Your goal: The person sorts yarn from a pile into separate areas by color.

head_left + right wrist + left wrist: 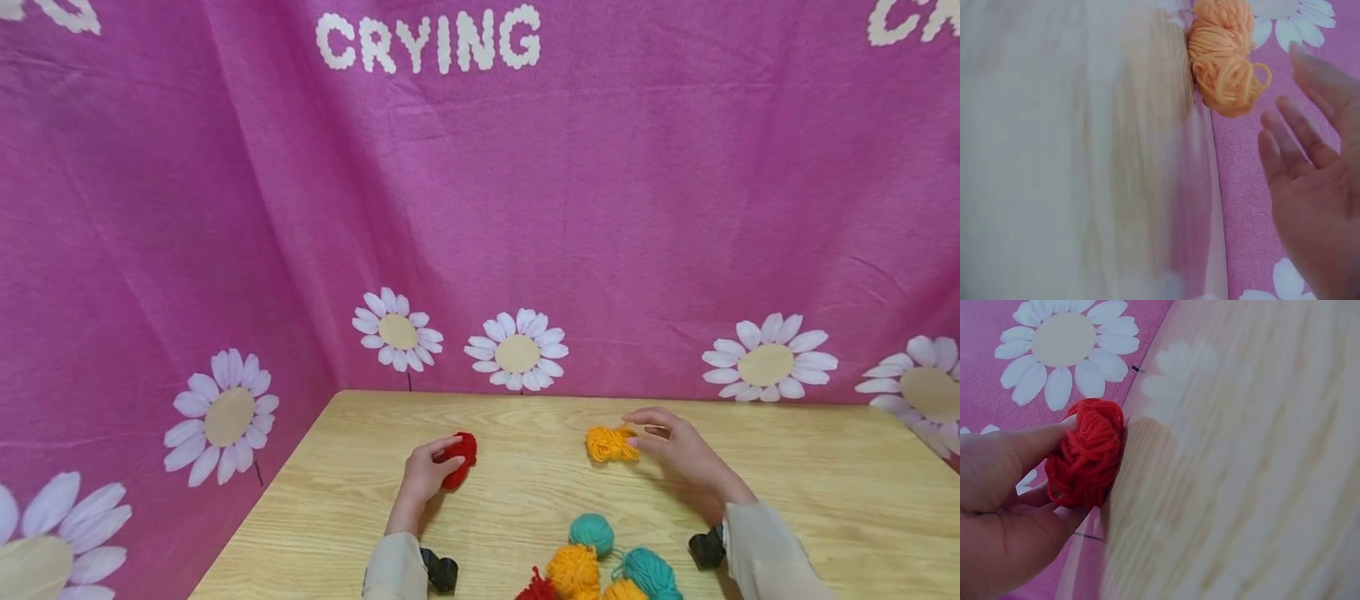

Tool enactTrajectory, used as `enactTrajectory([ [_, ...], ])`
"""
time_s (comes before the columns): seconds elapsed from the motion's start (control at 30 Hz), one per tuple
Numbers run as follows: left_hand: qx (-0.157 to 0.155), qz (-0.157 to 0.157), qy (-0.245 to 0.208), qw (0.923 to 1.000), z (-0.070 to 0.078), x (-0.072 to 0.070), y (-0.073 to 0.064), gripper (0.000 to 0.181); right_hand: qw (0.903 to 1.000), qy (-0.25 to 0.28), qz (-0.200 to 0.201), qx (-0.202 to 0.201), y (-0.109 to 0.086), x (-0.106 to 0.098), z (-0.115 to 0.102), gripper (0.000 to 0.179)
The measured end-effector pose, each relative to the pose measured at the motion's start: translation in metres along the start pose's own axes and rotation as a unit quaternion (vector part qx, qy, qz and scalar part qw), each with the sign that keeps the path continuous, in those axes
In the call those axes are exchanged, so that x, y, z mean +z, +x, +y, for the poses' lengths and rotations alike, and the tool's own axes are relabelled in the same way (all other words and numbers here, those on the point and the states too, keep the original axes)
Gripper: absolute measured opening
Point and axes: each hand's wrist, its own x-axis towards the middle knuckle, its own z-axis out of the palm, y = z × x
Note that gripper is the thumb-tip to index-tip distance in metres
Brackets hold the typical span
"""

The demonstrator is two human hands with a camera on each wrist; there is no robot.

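- Clock directions as the head view shows them, 12 at its top.
- Left hand (426, 477): thumb and fingers pinching a red yarn bundle (467, 457), which sits at the hand's 2 o'clock. In the left wrist view the bundle sits between thumb and fingers, against the table surface.
- Right hand (671, 446): fingers spread, pinching nothing; gaps between fingertips plain in the right wrist view. Palm side faces a yellow yarn bundle (606, 445).
- Yellow bundle: on the table (517, 492), at the right hand's 9 o'clock, near the fingertips; a gap shows in the right wrist view. It lies at about 3 o'clock from the red bundle, well apart.
- Yarn group at 6 o'clock from the yellow bundle, at the lower edge of view: upper teal ball (592, 533); second teal ball (651, 573) at its 4 o'clock; yellow ball (573, 569) at its 7 o'clock; another yellow ball (625, 591), partly cut off; red yarn piece (537, 587), partly cut off, at the group's 8 o'clock.
- Pale sleeves (767, 546) on both arms, a black device (707, 550) at each wrist.
- Purple cloth (637, 208) beyond the table at 12 and 9 o'clock, printed with white daisies (517, 353) and the word "CRYING".
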Motion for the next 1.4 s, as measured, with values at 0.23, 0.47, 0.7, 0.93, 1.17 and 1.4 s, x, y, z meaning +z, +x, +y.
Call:
enactTrajectory([
  [0.23,-0.010,-0.001,-0.022,0.9997,0.000,-0.001,-0.002,0.037,0.9977,0.066,-0.013,-0.012,-0.006,-0.005,-0.002,0.038],
  [0.47,-0.018,-0.001,-0.030,0.9994,-0.005,0.001,-0.001,0.038,0.9909,0.112,-0.074,-0.014,-0.008,-0.001,-0.006,0.041],
  [0.7,-0.024,0.000,-0.031,0.9992,-0.003,0.001,-0.003,0.038,0.9887,0.106,-0.104,-0.016,-0.010,0.003,-0.012,0.036],
  [0.93,-0.010,0.003,-0.045,0.9989,-0.009,0.000,0.000,0.039,0.9833,0.112,-0.138,-0.039,-0.011,0.008,-0.020,0.034],
  [1.17,-0.027,0.000,-0.047,0.9985,-0.004,-0.001,-0.002,0.039,0.9735,0.131,-0.181,-0.050,-0.012,0.014,-0.028,0.035],
  [1.4,-0.019,-0.001,-0.042,0.9989,-0.008,0.000,-0.003,0.039,0.9635,0.125,-0.231,-0.049,-0.013,0.020,-0.036,0.035],
])
